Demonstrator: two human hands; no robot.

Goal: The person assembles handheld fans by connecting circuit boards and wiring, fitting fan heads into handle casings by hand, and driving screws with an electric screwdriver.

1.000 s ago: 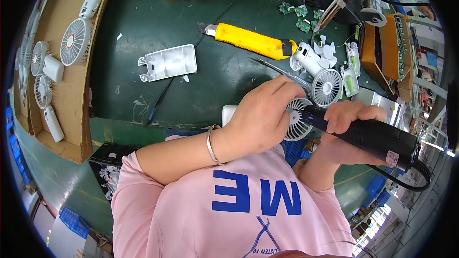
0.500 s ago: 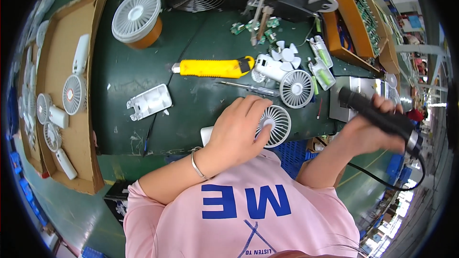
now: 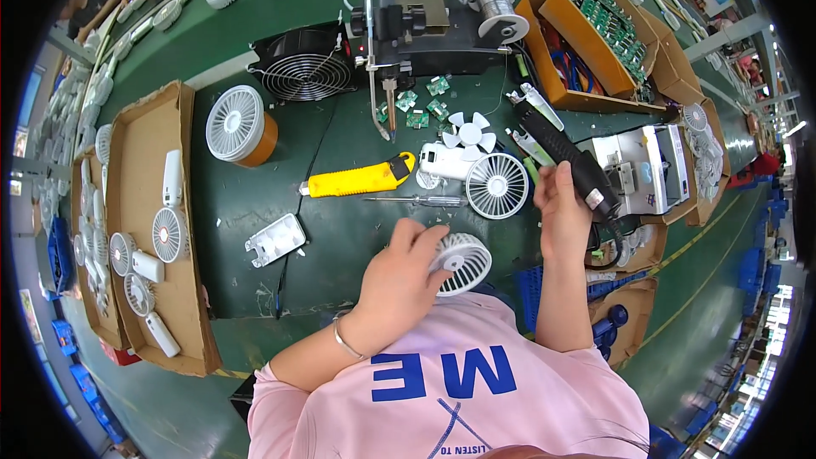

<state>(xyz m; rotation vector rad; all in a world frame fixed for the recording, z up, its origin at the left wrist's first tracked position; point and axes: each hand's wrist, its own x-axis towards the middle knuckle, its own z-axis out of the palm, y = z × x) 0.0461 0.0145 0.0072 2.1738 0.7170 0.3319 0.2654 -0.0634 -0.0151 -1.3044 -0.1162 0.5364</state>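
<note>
My left hand [image 3: 406, 276] is closed on a white fan head [image 3: 467, 263], which tilts just above the table's near edge. To the right, my right hand [image 3: 564, 217] grips a black corded electric screwdriver [image 3: 568, 153]; some of its fingers are hidden behind the tool. Beyond the left hand lie a thin screwdriver with a clear handle [image 3: 438, 201] and a yellow utility knife [image 3: 357, 179]. Another round fan grille [image 3: 496, 186] sits beside a white fan handle [image 3: 444, 161] and a loose white fan blade [image 3: 470, 134]. An opened white casing [image 3: 276, 240] lies left.
A cardboard tray [image 3: 202, 306] of white handheld fans stands left, near an orange tub with a fan-like lid [image 3: 259, 140]. At the back are a black fan [image 3: 306, 76], a soldering stand [image 3: 388, 25] and small green circuit boards [image 3: 416, 119]. Circuit boards fill a box [image 3: 552, 76] at right.
My right hand has brought the electric screwdriver left and inward, over the table's right side. The left hand has tilted the fan head up. The view has shifted, showing more of the far bench.
</note>
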